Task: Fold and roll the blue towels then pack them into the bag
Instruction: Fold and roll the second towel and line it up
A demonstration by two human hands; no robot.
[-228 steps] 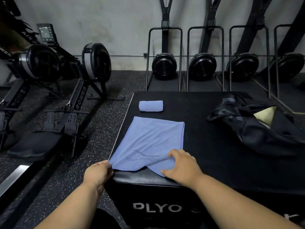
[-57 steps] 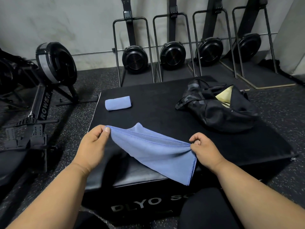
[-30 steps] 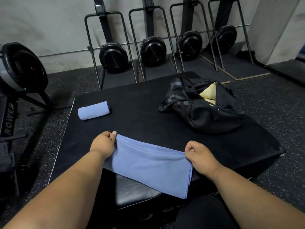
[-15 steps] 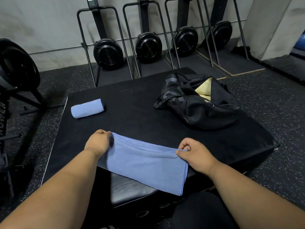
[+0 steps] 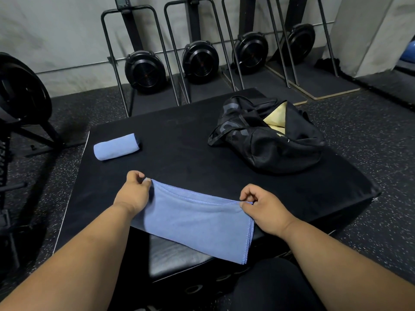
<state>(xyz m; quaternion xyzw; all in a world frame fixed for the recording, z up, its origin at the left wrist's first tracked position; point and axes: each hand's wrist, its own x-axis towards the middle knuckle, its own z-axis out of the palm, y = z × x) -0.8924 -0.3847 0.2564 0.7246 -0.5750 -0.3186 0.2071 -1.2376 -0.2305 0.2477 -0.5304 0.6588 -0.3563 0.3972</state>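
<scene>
I observed the folded blue towel point(image 5: 195, 218) lying at the near edge of the tabletop point(image 5: 190, 160), its lower part overhanging. My left hand point(image 5: 134, 194) pinched the far-left corner between thumb and curled fingers; my right hand point(image 5: 265, 207) pinched the far-right corner likewise. A rolled towel point(image 5: 116, 146) lay at the far left, well apart from the open black bag point(image 5: 267, 140) at the far right. Risk noted: the stacked layers at the right edge could slip out of line if either pinch loosened, and the overhang could drag the towel off.
</scene>
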